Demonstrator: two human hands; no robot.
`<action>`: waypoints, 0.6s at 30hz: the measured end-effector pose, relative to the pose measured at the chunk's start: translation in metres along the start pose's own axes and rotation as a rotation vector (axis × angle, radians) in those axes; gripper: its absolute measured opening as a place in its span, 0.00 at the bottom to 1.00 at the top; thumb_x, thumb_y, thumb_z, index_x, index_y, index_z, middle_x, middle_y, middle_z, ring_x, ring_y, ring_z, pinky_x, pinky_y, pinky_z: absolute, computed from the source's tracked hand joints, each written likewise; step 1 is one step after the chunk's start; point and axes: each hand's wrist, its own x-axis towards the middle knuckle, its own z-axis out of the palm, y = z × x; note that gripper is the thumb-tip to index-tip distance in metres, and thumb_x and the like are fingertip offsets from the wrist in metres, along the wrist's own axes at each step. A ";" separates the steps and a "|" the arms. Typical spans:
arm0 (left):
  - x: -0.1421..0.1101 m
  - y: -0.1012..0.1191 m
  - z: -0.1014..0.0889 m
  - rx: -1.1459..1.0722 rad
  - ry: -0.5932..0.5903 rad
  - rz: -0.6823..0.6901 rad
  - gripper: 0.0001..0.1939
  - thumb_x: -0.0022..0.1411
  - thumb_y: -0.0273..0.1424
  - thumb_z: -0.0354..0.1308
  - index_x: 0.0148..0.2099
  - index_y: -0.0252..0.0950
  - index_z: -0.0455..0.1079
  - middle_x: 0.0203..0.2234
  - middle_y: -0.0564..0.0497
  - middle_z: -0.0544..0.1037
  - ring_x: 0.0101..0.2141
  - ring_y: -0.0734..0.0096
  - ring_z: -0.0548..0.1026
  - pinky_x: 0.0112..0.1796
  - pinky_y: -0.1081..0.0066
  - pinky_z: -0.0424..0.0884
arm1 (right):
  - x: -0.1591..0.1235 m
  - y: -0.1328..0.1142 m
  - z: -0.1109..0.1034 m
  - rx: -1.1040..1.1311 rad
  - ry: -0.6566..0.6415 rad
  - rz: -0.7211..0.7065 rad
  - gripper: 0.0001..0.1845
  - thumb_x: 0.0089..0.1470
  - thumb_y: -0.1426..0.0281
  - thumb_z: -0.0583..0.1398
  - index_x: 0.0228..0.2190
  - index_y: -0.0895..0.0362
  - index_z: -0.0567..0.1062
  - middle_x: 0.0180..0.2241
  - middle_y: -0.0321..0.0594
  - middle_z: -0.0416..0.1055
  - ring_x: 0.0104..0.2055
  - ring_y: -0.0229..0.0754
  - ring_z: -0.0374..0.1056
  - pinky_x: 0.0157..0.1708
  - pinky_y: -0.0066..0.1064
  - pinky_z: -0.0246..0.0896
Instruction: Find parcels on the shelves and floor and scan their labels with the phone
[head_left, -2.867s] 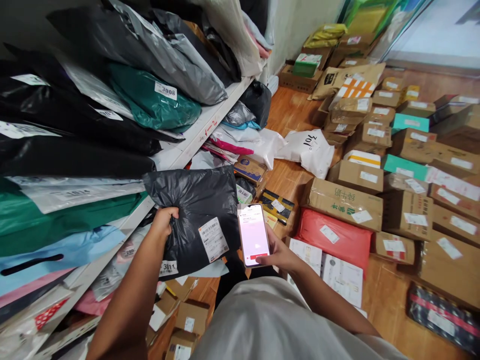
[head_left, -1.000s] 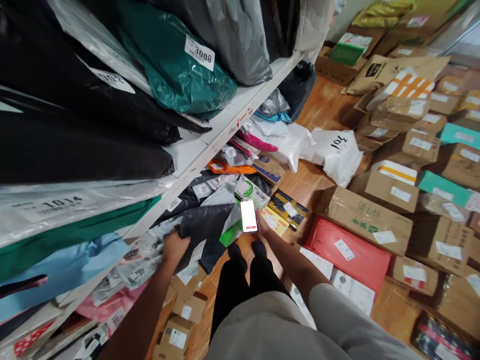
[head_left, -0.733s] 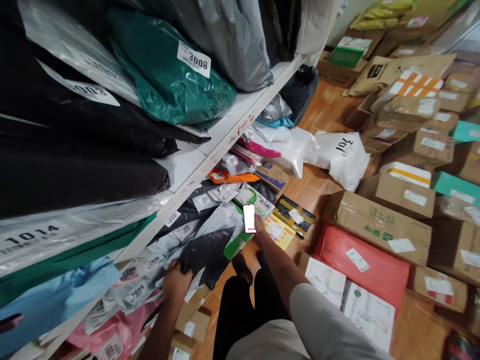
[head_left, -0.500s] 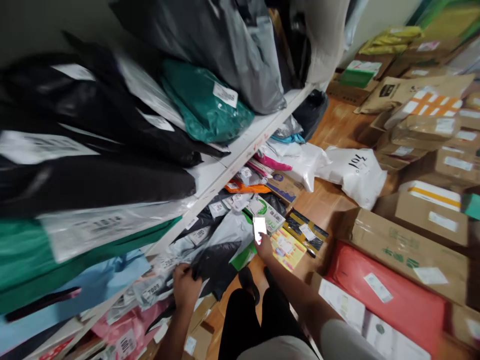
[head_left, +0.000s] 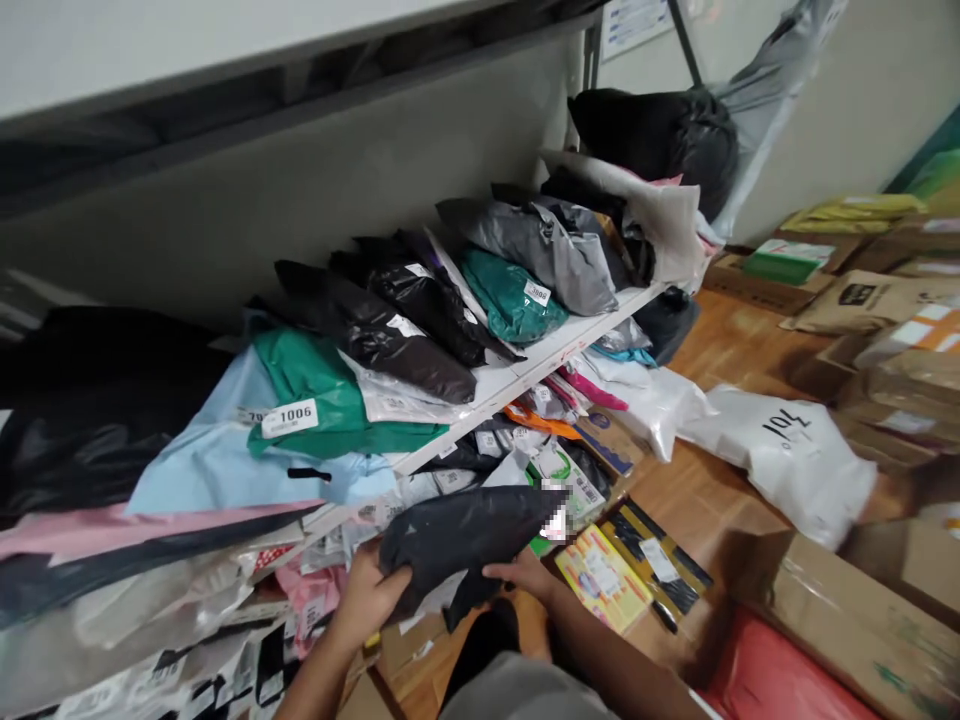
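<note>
A black plastic mailing bag [head_left: 457,535] is held up in front of the lower shelf, tilted, with a small white patch on its underside. Gripping its near left end is my left hand [head_left: 371,590], thumb on top. My right hand [head_left: 525,573] is at the bag's lower right edge, fingers closed against it. Just above that hand shows a small bright white piece [head_left: 553,522], pixelated; whether the hand holds it too I cannot tell. Behind the bag, labelled parcels [head_left: 450,480] lie packed on the lower level, and a green carton [head_left: 570,480] is beside them.
A white shelf [head_left: 517,375] carries bagged parcels, including a green bag [head_left: 352,435] labelled 1006 and a teal bag [head_left: 510,290]. On the wooden floor are a yellow box [head_left: 604,580], a black-and-yellow box [head_left: 652,555], a white sack [head_left: 780,450] and cardboard cartons [head_left: 862,610].
My left hand has lifted the black mailing bag from the lower shelf, and my right hand has come to its edge. The view has tilted up, showing more shelf.
</note>
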 end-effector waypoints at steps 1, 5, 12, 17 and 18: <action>-0.002 0.009 0.001 -0.023 -0.027 0.064 0.10 0.45 0.32 0.50 0.27 0.41 0.73 0.27 0.52 0.78 0.32 0.57 0.75 0.38 0.61 0.73 | 0.000 -0.006 -0.005 0.008 0.016 0.004 0.38 0.29 0.61 0.73 0.47 0.47 0.74 0.41 0.41 0.78 0.48 0.59 0.72 0.51 0.56 0.64; -0.001 0.032 0.041 -0.031 -0.119 0.255 0.14 0.50 0.27 0.51 0.37 0.41 0.75 0.37 0.49 0.79 0.40 0.58 0.76 0.46 0.62 0.70 | -0.016 -0.022 -0.037 0.025 0.206 -0.018 0.31 0.39 0.56 0.69 0.47 0.49 0.75 0.40 0.42 0.79 0.48 0.57 0.72 0.55 0.55 0.61; 0.088 0.010 0.129 -0.184 -0.143 0.062 0.18 0.55 0.25 0.56 0.49 0.36 0.72 0.50 0.42 0.73 0.55 0.58 0.68 0.59 0.59 0.57 | -0.060 -0.009 -0.120 0.031 0.694 0.002 0.21 0.42 0.56 0.66 0.37 0.54 0.79 0.43 0.47 0.78 0.59 0.60 0.62 0.61 0.56 0.51; 0.186 -0.014 0.171 -0.218 -0.110 -0.202 0.14 0.63 0.31 0.55 0.50 0.32 0.68 0.44 0.44 0.75 0.44 0.63 0.74 0.47 0.55 0.70 | -0.063 0.007 -0.162 0.165 0.808 0.092 0.19 0.43 0.58 0.65 0.36 0.56 0.79 0.39 0.46 0.80 0.52 0.59 0.70 0.51 0.52 0.66; 0.201 -0.015 0.179 -0.223 -0.108 -0.234 0.15 0.65 0.33 0.54 0.51 0.32 0.67 0.44 0.45 0.75 0.42 0.65 0.75 0.44 0.58 0.72 | -0.064 0.009 -0.167 0.199 0.809 0.104 0.19 0.44 0.58 0.64 0.37 0.55 0.78 0.38 0.46 0.80 0.51 0.58 0.71 0.49 0.50 0.68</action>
